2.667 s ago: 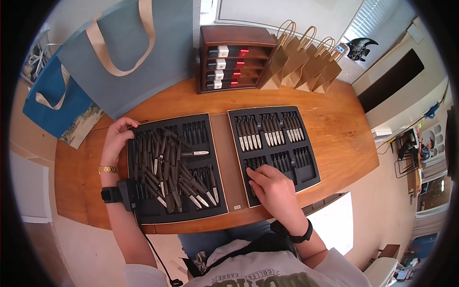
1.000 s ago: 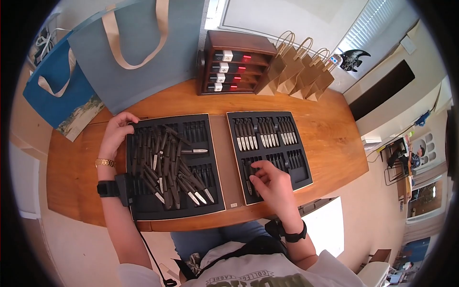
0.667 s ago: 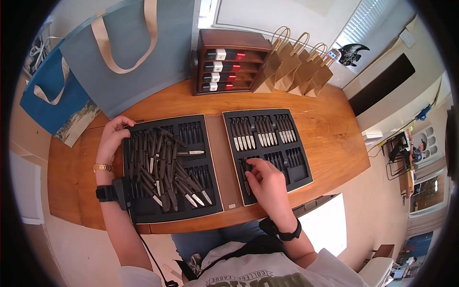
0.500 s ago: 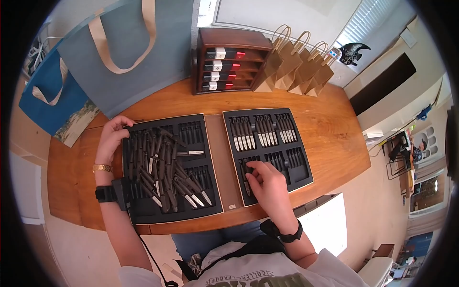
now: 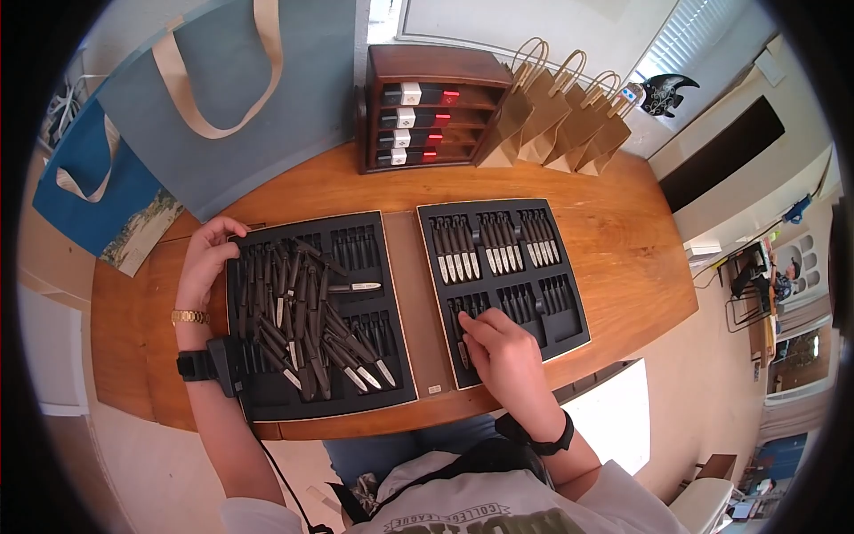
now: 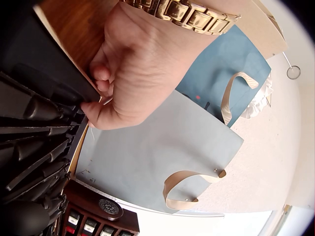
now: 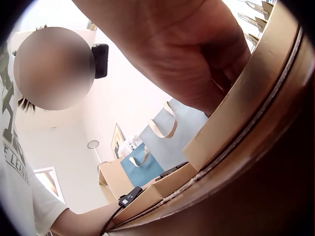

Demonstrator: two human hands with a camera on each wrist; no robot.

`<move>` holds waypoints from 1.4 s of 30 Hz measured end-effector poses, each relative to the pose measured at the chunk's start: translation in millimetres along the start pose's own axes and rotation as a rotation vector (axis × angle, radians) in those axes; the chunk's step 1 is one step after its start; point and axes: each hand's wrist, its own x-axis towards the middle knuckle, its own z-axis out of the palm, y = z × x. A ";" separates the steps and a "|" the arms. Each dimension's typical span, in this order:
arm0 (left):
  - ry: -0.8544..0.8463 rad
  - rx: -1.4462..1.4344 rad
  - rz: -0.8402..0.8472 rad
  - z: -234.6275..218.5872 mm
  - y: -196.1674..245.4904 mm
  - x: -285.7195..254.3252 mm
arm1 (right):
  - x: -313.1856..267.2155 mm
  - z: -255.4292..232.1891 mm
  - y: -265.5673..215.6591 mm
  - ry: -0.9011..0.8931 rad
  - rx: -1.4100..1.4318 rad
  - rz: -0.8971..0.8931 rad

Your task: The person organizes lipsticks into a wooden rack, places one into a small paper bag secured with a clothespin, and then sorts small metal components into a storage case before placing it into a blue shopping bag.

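My left hand [image 5: 206,258] grips the outer far corner of the left black tray [image 5: 267,405], its thumb over the rim and fingers curled outside, as the left wrist view shows. Inside that tray lies a loose pile of slim dark sticks [image 5: 307,311] with silvery pointed tips. My right hand [image 5: 509,354] is over the near left section of the right black tray [image 5: 566,327], thumb and forefinger pinching at a dark stick mostly hidden beneath them. One silver-tipped stick [image 5: 463,354] lies in its slot just left of the fingers. Upright rows of such sticks [image 5: 455,254] fill slots along the far side.
A brown spine [image 5: 414,294] joins the trays on the wooden table [image 5: 623,240]. Behind stand a wooden shelf unit [image 5: 431,67], several brown paper bags [image 5: 569,116] and a large blue-grey bag [image 5: 240,160]. A smaller blue bag [image 5: 98,200] is at the left.
The right hand stays over the near left section of the right tray, its fingers shifting slightly among the slots. The left hand keeps its hold on the left tray. The head view sways a little.
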 end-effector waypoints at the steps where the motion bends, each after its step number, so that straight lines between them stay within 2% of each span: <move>1: 0.001 0.002 0.000 0.4 0.0 0.6 | 0.4 -0.8 2.0 0.001 0.002 -0.001; 4: 0.008 0.012 0.030 -1.9 -5.4 0.8 | 0.0 -3.4 5.4 -0.027 0.075 -0.003; 8: -0.021 -0.052 0.085 -2.4 -12.1 4.0 | -2.8 -4.2 -3.4 -0.012 -0.019 -0.043; 10: -0.020 -0.037 0.043 -1.3 -5.8 1.2 | 0.5 -7.2 -18.8 0.081 -0.100 0.004; 12: -0.014 -0.036 0.036 0.4 -3.2 1.5 | 3.1 -4.6 -32.6 0.092 -0.118 -0.012; 15: -0.022 -0.058 0.029 -2.8 -12.2 6.1 | 7.4 7.4 -55.1 0.000 -0.001 -0.149; 18: -0.014 -0.077 0.024 -1.2 -9.5 4.6 | 10.3 26.7 -69.3 -0.052 -0.069 -0.172; 25: -0.028 -0.041 0.076 -2.3 -14.5 8.2 | 13.0 49.5 -75.1 -0.024 -0.164 -0.190; 30: 0.006 0.026 0.053 -0.8 -6.5 3.6 | 15.6 56.3 -77.2 0.001 -0.163 -0.132; 33: 0.004 0.037 0.035 -0.1 -3.7 3.0 | 17.7 56.0 -73.0 -0.042 -0.097 -0.070; 38: 0.017 0.027 0.025 -1.6 -5.8 3.2 | 16.2 22.0 -54.9 0.069 0.020 0.086; 42: -0.011 -0.023 0.055 -4.2 -13.0 7.2 | 3.9 -8.2 -26.0 0.103 -0.083 0.244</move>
